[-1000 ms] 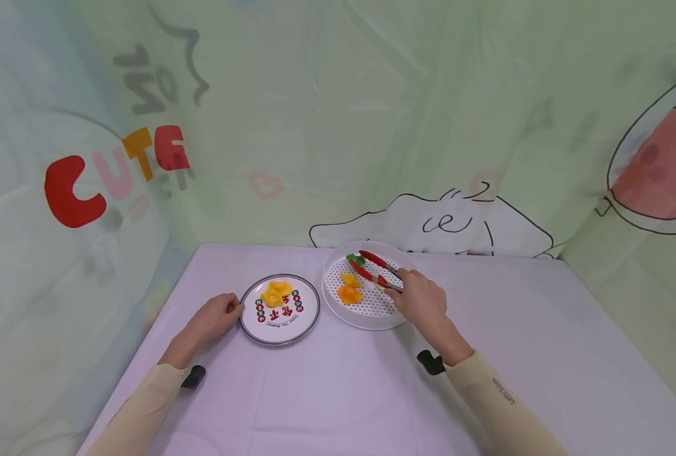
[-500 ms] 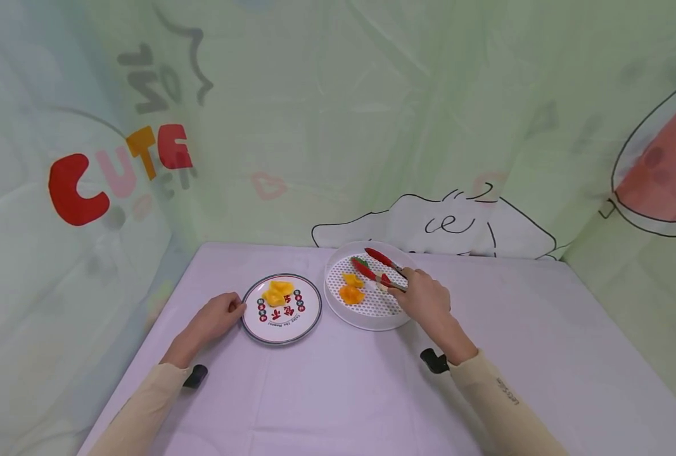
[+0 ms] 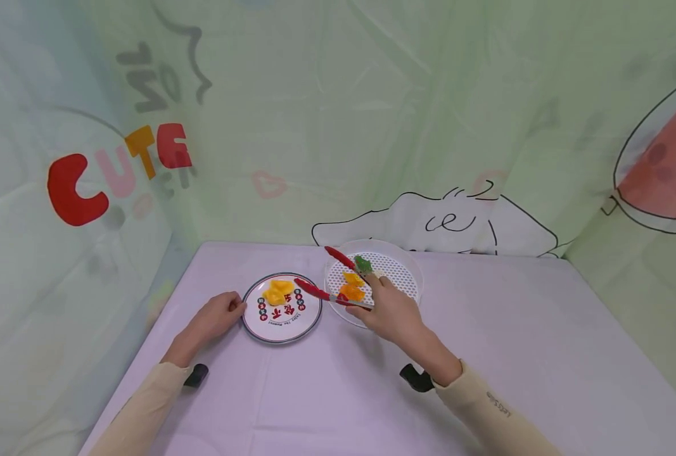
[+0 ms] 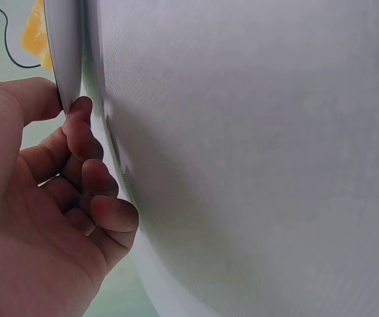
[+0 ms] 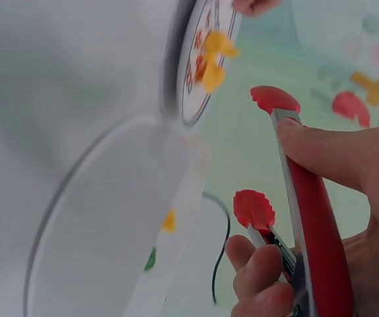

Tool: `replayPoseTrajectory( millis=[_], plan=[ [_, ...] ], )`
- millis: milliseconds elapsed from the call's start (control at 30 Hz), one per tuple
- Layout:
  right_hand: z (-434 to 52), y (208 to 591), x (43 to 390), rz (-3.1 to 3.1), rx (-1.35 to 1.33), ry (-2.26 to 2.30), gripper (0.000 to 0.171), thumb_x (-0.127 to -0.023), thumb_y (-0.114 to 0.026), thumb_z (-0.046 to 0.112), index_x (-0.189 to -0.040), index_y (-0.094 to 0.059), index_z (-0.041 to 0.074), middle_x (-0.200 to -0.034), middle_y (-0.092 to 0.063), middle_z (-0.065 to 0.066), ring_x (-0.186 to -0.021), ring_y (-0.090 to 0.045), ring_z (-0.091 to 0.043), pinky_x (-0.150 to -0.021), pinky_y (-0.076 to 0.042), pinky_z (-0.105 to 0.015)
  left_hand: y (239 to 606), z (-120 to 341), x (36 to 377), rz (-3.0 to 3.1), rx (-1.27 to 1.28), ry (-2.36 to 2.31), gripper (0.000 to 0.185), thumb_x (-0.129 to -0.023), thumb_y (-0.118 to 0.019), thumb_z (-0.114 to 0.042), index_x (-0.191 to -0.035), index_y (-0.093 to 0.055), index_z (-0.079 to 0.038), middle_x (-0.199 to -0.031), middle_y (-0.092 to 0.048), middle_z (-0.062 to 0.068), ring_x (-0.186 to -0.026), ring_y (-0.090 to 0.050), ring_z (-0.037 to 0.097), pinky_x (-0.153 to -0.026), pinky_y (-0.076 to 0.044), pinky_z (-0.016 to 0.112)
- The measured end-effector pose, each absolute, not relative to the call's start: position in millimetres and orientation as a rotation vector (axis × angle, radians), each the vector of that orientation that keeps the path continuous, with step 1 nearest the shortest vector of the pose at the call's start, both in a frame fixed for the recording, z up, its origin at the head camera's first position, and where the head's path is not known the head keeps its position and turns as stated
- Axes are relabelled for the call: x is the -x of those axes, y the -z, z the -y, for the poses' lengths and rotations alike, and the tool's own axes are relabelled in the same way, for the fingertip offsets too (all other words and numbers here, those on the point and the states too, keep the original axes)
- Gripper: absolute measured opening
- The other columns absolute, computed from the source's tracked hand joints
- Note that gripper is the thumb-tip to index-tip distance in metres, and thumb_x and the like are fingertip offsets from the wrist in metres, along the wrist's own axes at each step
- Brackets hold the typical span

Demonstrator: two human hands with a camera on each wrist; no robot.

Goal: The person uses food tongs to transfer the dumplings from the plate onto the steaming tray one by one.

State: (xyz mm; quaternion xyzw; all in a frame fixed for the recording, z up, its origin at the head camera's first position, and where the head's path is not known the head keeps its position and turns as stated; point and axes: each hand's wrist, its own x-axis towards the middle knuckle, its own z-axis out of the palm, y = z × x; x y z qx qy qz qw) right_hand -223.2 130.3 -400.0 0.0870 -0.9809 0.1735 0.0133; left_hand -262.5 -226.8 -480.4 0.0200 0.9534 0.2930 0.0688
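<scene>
Gripping tongs (image 5: 318, 238) (spread wide): right fingers (image 5: 262, 269); left fingers (image 4: 84, 140) pinching plate (image 4: 66, 46).

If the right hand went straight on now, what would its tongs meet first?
Probably the plate with the yellow pieces: in the head view, one red tip of the tongs overlaps its far edge. Height is unclear, so they might pass above.

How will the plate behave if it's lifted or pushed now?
The plate is probably stiff: its round rim shows no bend. The left hand pinches only one edge, so lifting there would likely tilt it. The yellow food sits uncovered on its flat-looking surface, so it might slide with any tilt.
</scene>
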Motion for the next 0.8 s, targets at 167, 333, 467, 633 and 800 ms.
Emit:
replayPoseTrajectory(
  millis=[167, 333, 467, 633, 800],
  plan=[
    [-106, 408, 210, 3.072, -0.413, -0.581, 0.076, -0.082, -0.078, 0.049, -0.142, -0.054, 0.010, -0.131, -0.063, -0.015, -0.091, -0.065, -0.026, -0.066, -0.055, -0.035, 480, 226, 262, -2.869, -0.045, -0.879, 0.018, -0.101, -0.057, -0.023, -0.098, -0.059, -0.006, -0.080, -0.053, 0.005, -0.076, -0.050, 0.018, -0.065, -0.041, 0.030],
    [-87, 421, 206, 3.068, -0.526, -0.591, 0.068, -0.082, -0.079, 0.046, -0.138, -0.059, 0.014, -0.110, -0.070, -0.007, -0.075, -0.055, -0.017, -0.058, -0.045, -0.026, 480, 227, 263, -2.871, -0.053, -0.873, 0.018, -0.100, -0.057, -0.023, -0.098, -0.060, -0.006, -0.080, -0.053, 0.006, -0.077, -0.050, 0.019, -0.066, -0.042, 0.029],
    [-76, 430, 209, 3.061, -0.563, -0.573, 0.064, -0.084, -0.078, 0.047, -0.137, -0.060, 0.015, -0.128, -0.068, -0.009, -0.095, -0.065, -0.022, -0.071, -0.056, -0.032, 481, 227, 264, -2.867, -0.064, -0.878, 0.018, -0.100, -0.057, -0.023, -0.098, -0.060, -0.006, -0.079, -0.053, 0.006, -0.077, -0.051, 0.019, -0.067, -0.042, 0.029],
    [-69, 435, 215, 3.036, -0.573, -0.563, 0.064, -0.085, -0.076, 0.047, -0.137, -0.059, 0.015, -0.127, -0.067, -0.009, -0.090, -0.063, -0.022, -0.066, -0.054, -0.030, 482, 229, 266, -2.869, -0.081, -0.887, 0.017, -0.100, -0.058, -0.023, -0.097, -0.060, -0.006, -0.079, -0.054, 0.006, -0.077, -0.051, 0.019, -0.066, -0.042, 0.028],
    [-65, 437, 219, 3.010, -0.552, -0.541, 0.063, -0.085, -0.076, 0.046, -0.137, -0.059, 0.015, -0.126, -0.066, -0.009, -0.087, -0.063, -0.023, -0.065, -0.053, -0.030, 483, 229, 266, -2.862, -0.095, -0.890, 0.018, -0.100, -0.058, -0.023, -0.097, -0.060, -0.006, -0.079, -0.053, 0.005, -0.077, -0.050, 0.018, -0.066, -0.042, 0.028]
  ],
)
